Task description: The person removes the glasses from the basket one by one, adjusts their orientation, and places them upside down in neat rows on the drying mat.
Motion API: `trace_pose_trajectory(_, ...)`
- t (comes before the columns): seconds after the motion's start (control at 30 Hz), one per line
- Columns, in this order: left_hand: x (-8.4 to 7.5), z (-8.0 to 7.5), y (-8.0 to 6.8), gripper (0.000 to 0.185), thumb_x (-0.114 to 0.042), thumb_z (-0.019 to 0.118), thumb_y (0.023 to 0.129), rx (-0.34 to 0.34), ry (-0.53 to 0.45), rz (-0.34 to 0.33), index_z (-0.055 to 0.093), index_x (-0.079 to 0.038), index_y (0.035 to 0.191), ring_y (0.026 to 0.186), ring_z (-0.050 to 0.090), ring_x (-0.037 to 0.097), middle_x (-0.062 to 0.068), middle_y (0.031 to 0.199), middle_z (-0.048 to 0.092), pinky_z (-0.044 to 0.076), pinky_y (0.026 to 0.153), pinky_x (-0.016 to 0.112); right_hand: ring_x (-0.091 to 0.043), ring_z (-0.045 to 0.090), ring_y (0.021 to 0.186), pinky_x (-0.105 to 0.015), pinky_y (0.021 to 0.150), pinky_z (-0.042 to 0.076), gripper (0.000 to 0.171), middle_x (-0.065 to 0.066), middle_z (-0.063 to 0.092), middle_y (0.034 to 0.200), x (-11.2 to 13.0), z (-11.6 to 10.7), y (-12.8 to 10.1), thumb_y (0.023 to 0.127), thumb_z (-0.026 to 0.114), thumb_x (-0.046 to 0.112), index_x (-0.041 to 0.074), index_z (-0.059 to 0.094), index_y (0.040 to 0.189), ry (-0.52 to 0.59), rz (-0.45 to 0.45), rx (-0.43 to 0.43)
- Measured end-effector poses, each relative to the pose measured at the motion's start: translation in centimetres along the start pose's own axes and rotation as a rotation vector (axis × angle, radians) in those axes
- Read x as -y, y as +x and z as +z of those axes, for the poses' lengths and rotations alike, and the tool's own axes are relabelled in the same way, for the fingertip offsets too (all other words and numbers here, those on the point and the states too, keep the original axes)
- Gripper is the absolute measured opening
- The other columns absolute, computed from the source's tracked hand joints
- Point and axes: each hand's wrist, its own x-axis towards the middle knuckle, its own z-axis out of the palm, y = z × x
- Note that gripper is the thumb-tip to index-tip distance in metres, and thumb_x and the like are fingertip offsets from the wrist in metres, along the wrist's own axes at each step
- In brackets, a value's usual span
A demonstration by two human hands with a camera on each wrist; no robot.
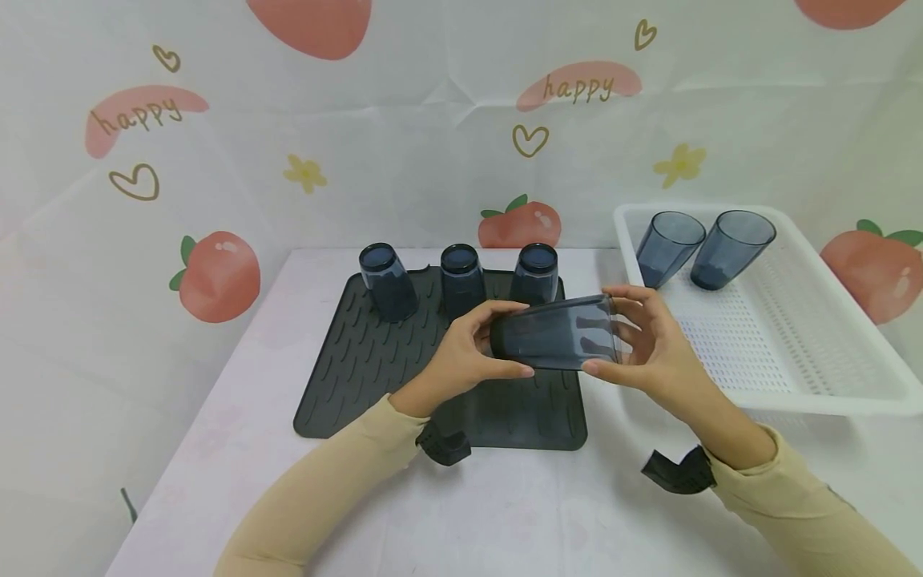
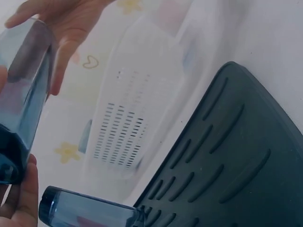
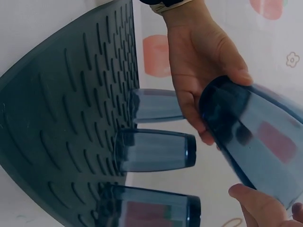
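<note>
A blue-tinted drinking glass lies sideways in the air between both hands, over the right part of the dark drying mat. My left hand grips its thick base end, thumb below and fingers above. At the rim end, my right hand holds it with thumb and fingers spread around the edge. The right wrist view shows the same glass tilted, its dark base by the left hand. Behind it three similar glasses stand upside down along the mat's back edge: left, middle and right.
To the right is a white perforated plastic basket. Two more blue glasses, one left and one right, lean inside at its back left. A printed cloth hangs behind the white table.
</note>
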Motion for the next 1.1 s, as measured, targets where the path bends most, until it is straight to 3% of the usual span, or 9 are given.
trace_pose_trajectory(0.27,-1.0,-0.4,-0.3,0.071,0.006,0.081,0.071,-0.052,-0.098,0.068,0.05,0.0,0.134,0.104,0.064,0.023,0.017,0.127,0.055,0.056,0.091,0.036,-0.01,0.057,0.108,-0.025,0.076,0.059,0.081,-0.006,0.046,0.127,-0.1,0.0,-0.3,0.074,0.074,-0.014,0.019,0.035,0.137,-0.048,0.049,0.027)
trace_pose_trajectory(0.57,-2.1,-0.3,-0.3,0.088,-0.034,0.088,0.069,-0.084,-0.232,0.14,0.045,0.005,0.134,0.105,0.061,0.017,0.006,0.12,0.055,0.057,0.086,0.028,-0.01,0.059,0.11,-0.03,0.079,0.059,0.079,-0.003,0.044,0.132,-1.1,0.6,-0.4,0.074,0.076,-0.011,0.017,0.036,0.136,-0.03,0.09,0.113)
trace_pose_trajectory(0.87,-3.5,0.6,-0.5,0.082,-0.038,0.087,0.07,-0.058,-0.325,0.147,0.048,-0.003,0.133,0.111,0.055,0.013,0.0,0.125,0.055,0.053,0.092,0.023,-0.005,0.058,0.107,-0.027,0.083,0.058,0.088,-0.018,0.038,0.133,-1.9,2.1,-0.7,0.072,0.081,-0.004,0.004,0.024,0.139,-0.076,0.15,0.208)
trace_pose_trajectory(1.0,-3.5,0.6,-0.6,0.079,-0.036,0.086,0.072,-0.048,-0.331,0.161,0.048,-0.004,0.133,0.111,0.055,0.013,0.0,0.125,0.055,0.053,0.092,0.024,-0.018,0.056,0.111,-0.028,0.085,0.057,0.091,-0.021,0.039,0.135,-1.8,2.2,-1.0,0.073,0.083,0.002,0.004,0.022,0.141,-0.152,0.14,0.231)
trace_pose_trajectory(1.1,-3.5,0.5,-0.7,0.077,-0.035,0.086,0.073,-0.054,-0.327,0.176,0.049,-0.004,0.133,0.112,0.055,0.014,0.0,0.125,0.055,0.053,0.093,0.025,-0.033,0.052,0.118,-0.04,0.09,0.056,0.092,-0.021,0.041,0.137,-1.6,2.0,-1.2,0.074,0.084,0.008,0.007,0.023,0.144,-0.218,0.132,0.246)
